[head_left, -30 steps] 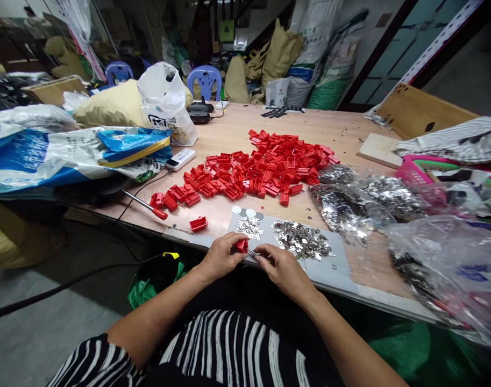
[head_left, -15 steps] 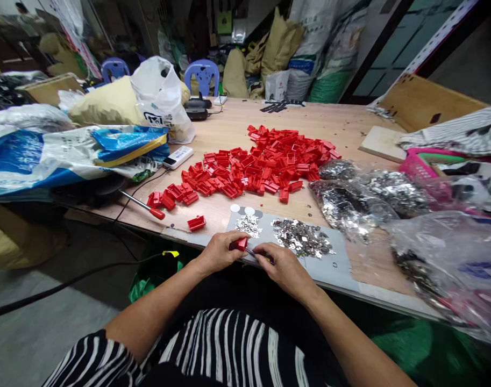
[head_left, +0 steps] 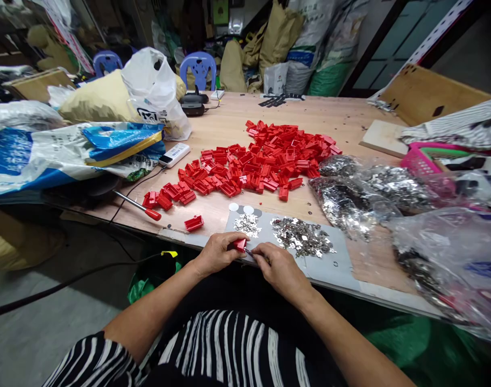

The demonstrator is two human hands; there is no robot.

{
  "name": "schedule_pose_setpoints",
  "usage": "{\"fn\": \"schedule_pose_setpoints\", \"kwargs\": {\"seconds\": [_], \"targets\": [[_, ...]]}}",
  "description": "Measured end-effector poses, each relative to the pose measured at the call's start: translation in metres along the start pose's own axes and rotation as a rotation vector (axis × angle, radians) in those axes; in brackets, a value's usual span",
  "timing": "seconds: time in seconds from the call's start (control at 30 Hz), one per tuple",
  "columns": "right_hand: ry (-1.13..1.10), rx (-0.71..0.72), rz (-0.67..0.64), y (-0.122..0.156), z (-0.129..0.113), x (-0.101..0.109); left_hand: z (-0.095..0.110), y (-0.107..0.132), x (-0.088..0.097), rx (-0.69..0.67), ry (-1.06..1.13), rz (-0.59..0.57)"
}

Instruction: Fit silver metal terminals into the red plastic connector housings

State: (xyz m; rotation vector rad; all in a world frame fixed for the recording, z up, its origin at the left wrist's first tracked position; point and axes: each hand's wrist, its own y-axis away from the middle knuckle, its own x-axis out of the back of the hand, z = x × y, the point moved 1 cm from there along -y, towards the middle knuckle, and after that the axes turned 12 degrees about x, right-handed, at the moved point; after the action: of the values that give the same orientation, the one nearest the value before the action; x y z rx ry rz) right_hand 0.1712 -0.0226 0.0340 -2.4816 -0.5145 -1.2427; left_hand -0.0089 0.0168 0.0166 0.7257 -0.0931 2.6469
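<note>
Worktop (head_left: 329,115), wooden: bearing all items below.

Blue-and-white sack (head_left: 59,150): lying at the left side, leaving the middle to the small parts.

Heap of red pieces (head_left: 265,164): spreading across the middle, seemingly for easy reach.

Clear bags (head_left: 342,204) of metal pieces: sitting right of the heap, probably serving as stock.

Grey board (head_left: 340,269): lining the near edge, perhaps giving the tiny parts a plain ground.

Right hand (head_left: 281,267): fingers closing together around the tool, apparently steering it low and near its working end.

Left hand (head_left: 219,252): thumb and fingers clamping the held red piece, seemingly bracing it against the tool.

Larger metal pile (head_left: 301,236) and smaller metal pile (head_left: 247,224): resting on the board, likely being sorted apart.

Single red piece (head_left: 194,223): lying alone, left of the board.

Held red piece (head_left: 240,245): sitting between the hands at the near edge, its end facing right.

Thin tool (head_left: 249,252): pointing at that end; entry is not showing clearly.
</note>
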Motion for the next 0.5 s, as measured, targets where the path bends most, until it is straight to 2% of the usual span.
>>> {"fn": "schedule_pose_setpoints", "kwargs": {"seconds": [0.17, 0.27, 0.33, 0.43, 0.5], "targets": [[0.087, -0.059, -0.028, -0.004, -0.007, -0.004, -0.002, 0.000, -0.001, 0.022, 0.022, 0.008], [0.029, -0.021, -0.048, -0.003, -0.003, -0.002, -0.001, 0.002, -0.001, 0.021, 0.054, 0.028], [-0.056, 0.042, -0.005, 0.000, 0.000, 0.001, 0.001, 0.006, -0.002, 0.016, 0.110, 0.063], [-0.195, 0.119, 0.094, 0.006, 0.004, 0.007, 0.007, 0.013, -0.004, 0.074, 0.332, 0.116], [-0.286, 0.104, 0.092, 0.010, 0.004, 0.011, 0.013, 0.018, -0.007, 0.174, 0.601, 0.089]]}}
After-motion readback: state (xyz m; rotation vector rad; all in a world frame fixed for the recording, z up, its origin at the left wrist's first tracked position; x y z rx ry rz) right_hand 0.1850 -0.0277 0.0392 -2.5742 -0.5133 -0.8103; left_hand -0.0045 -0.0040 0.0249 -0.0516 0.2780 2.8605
